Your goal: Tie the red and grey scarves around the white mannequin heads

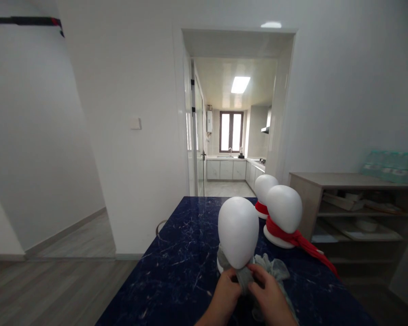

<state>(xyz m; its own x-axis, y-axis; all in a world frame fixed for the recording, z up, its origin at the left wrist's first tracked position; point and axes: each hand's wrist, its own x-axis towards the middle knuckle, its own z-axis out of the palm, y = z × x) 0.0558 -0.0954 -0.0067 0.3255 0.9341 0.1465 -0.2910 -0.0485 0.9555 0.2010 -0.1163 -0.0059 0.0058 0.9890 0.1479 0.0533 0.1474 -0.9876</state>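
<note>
A white mannequin head [238,231] stands upright on the dark blue marbled table [187,253]. Around its neck goes a grey scarf [278,268], with a bunched part lying on the table to the right. Just below the chin, my left hand [227,289] pinches the scarf from the left side. My right hand [263,287] grips it from the right, thumb and fingers closed on the cloth. Both hands nearly meet in front of the neck. Part of the scarf is hidden behind my hands and the head.
Two more white mannequin heads stand behind to the right, the nearer head [285,208] and the farther head [265,188]. A red scarf [302,242] wraps the nearer one and trails rightward. A wooden shelf unit [306,181] with bottles [394,167] on top stands at the right.
</note>
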